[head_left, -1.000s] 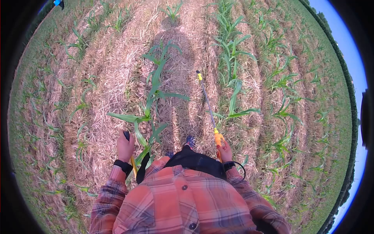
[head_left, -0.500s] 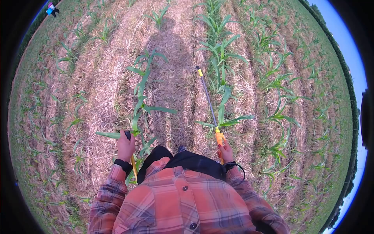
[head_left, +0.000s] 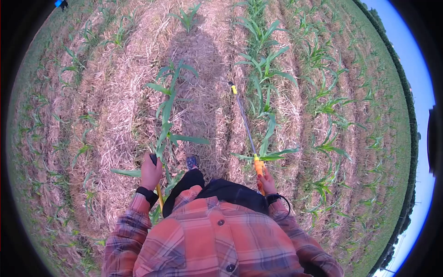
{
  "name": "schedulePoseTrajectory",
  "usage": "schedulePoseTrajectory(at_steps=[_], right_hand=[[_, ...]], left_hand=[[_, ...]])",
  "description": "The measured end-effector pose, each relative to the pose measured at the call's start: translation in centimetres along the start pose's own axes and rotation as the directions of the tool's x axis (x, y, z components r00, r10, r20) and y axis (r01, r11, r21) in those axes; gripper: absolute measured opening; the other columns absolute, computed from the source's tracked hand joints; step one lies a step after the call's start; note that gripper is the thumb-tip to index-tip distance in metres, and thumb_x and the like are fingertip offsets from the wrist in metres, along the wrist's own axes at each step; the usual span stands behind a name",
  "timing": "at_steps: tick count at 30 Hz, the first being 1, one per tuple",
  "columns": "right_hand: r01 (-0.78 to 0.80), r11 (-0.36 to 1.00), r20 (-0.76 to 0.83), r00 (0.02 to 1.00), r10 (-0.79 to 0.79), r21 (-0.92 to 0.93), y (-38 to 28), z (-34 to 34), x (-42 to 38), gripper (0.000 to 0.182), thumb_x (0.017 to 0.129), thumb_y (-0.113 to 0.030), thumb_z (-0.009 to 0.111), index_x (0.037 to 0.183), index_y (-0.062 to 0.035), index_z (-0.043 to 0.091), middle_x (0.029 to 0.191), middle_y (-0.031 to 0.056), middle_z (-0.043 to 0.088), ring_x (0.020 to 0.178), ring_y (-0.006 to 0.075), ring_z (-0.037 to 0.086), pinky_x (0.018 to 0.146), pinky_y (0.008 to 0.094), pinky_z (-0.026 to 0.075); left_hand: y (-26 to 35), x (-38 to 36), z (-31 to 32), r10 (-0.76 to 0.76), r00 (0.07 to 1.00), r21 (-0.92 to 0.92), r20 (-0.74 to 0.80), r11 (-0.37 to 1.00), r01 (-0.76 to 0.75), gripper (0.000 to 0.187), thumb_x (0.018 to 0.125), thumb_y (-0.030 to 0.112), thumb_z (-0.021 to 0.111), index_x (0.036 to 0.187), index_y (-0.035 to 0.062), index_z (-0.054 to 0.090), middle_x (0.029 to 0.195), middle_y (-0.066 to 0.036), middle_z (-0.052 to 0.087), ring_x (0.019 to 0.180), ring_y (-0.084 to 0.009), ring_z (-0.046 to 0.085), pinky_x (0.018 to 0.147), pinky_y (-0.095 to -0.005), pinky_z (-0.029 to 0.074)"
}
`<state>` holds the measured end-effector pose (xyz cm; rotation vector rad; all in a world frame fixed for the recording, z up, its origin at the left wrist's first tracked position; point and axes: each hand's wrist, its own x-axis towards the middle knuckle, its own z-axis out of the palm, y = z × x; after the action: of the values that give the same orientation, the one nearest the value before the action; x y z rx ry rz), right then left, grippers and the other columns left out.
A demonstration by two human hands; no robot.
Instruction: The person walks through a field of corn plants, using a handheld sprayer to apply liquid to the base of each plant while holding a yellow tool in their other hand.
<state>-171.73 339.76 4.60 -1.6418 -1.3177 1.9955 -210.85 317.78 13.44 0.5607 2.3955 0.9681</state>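
Observation:
My right hand [head_left: 267, 181] is closed around the orange handle of a spray wand [head_left: 244, 117]. Its thin metal tube points forward and slightly left, ending in a yellow and black nozzle over the straw between two crop rows. My left hand [head_left: 151, 173] is wrapped round the black grip of a yellow lever [head_left: 159, 196], whose lower end disappears beside my body. Close to the left hand stands a young corn plant [head_left: 166, 117], its leaves reaching past my fingers. Another corn plant [head_left: 267, 134] grows just right of the wand.
Rows of young corn [head_left: 330, 106] run forward on both sides, with dry straw [head_left: 115, 101] covering the soil between them. My shoe [head_left: 192, 162] is on the ground ahead of my left leg. At the far upper left another person [head_left: 61, 4] appears, cut by the view's edge.
My left leg has stepped forward, bringing its shoe into view. The wand's nozzle has swung slightly left. Both hands keep their grips.

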Motion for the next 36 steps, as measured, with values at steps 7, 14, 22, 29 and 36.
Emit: schedulePoseTrajectory(at_steps=[7, 14, 22, 29, 36], right_hand=[[-0.037, 0.999, 0.052, 0.998, 0.036, 0.018, -4.3, 3.7, 2.6, 0.063, 0.082, -0.017, 0.054, 0.133, -0.0135, 0.018, 0.071, 0.0031, 0.050, 0.044, 0.0088, 0.044, 0.037, 0.0215, 0.036], [-0.041, 0.998, 0.078, 0.996, 0.037, 0.047, -6.3, 6.3, 4.5, 0.063, 0.082, -0.017, 0.055, 0.133, -0.0113, 0.018, 0.070, 0.0034, 0.050, 0.044, 0.0088, 0.044, 0.036, 0.0219, 0.036], [0.129, 0.984, 0.034, 0.991, -0.126, -0.125, -9.3, 8.9, 6.1, 0.067, 0.079, -0.013, 0.058, 0.129, -0.0004, 0.015, 0.067, 0.0070, 0.051, 0.046, 0.0126, 0.050, 0.036, 0.0239, 0.038], [0.171, 0.976, 0.014, 0.985, -0.170, -0.138, -11.4, 9.0, 11.0, 0.065, 0.076, -0.013, 0.063, 0.122, 0.0031, 0.020, 0.067, 0.0075, 0.052, 0.048, 0.0153, 0.056, 0.039, 0.0241, 0.042], [0.235, 0.964, 0.043, 0.972, -0.232, -0.124, -15.2, 6.4, 17.2, 0.063, 0.078, -0.014, 0.061, 0.127, 0.0026, 0.027, 0.061, 0.0026, 0.050, 0.045, 0.0107, 0.052, 0.039, 0.0235, 0.041]], left_hand=[[-0.1, 3.7, -2.5, 0.012, 0.997, 0.061, -0.071, 0.998, -0.007, 0.024, 0.079, 0.016, 0.051, 0.095, 0.0008, 0.041, 0.066, -0.020, 0.054, 0.057, -0.0344, 0.056, 0.051, -0.0409, 0.043], [-0.2, 6.1, -4.4, -0.020, 0.997, -0.001, -0.069, 1.000, 0.020, 0.023, 0.080, 0.017, 0.050, 0.094, 0.0010, 0.041, 0.060, -0.017, 0.054, 0.045, -0.0285, 0.055, 0.045, -0.0378, 0.044], [1.3, 7.3, -5.6, -0.128, 0.991, -0.107, -0.031, 0.986, 0.125, 0.021, 0.080, 0.015, 0.049, 0.094, 0.0011, 0.041, 0.058, -0.014, 0.053, 0.042, -0.0244, 0.054, 0.040, -0.0341, 0.043], [1.7, 10.8, -4.5, 0.100, 0.971, 0.142, -0.219, 0.987, -0.070, 0.022, 0.081, 0.015, 0.049, 0.095, 0.0006, 0.041, 0.056, -0.015, 0.053, 0.039, -0.0238, 0.053, 0.038, -0.0333, 0.042], [11.8, 16.6, -2.3, -0.033, 0.987, 0.056, -0.155, 0.998, 0.042, 0.024, 0.079, 0.016, 0.051, 0.094, 0.0003, 0.041, 0.060, -0.018, 0.053, 0.056, -0.0352, 0.056, 0.050, -0.0416, 0.043]])
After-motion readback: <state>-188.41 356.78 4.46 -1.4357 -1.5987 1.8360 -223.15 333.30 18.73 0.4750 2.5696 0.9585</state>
